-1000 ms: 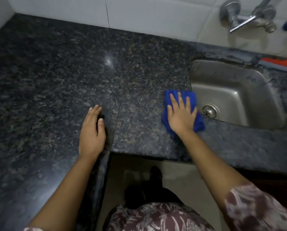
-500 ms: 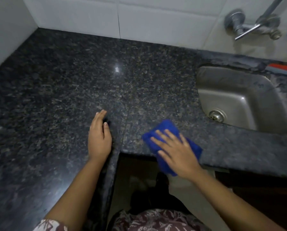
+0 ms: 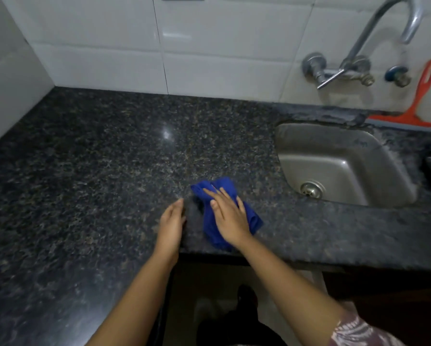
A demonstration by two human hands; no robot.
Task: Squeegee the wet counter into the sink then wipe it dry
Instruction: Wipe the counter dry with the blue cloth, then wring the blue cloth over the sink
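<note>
A blue cloth [image 3: 208,222] lies bunched on the dark speckled granite counter [image 3: 97,158], near its front edge and left of the steel sink [image 3: 339,156]. My right hand [image 3: 228,216] presses flat on the cloth, fingers pointing up and to the left. My left hand [image 3: 172,224] rests flat on the counter just left of the cloth, holding nothing. An orange squeegee [image 3: 414,106] leans against the tiled wall behind the sink's far right corner.
A wall tap [image 3: 359,53] with a curved spout hangs above the sink, beside a blue-capped valve [image 3: 398,74]. White tiled walls bound the counter at the back and left. The counter's inner corner edge runs under my wrists, with floor below.
My right hand has slid the blue cloth from beside the sink to the counter's front edge, then left toward my left hand. The left hand stays flat. The view has tilted upward.
</note>
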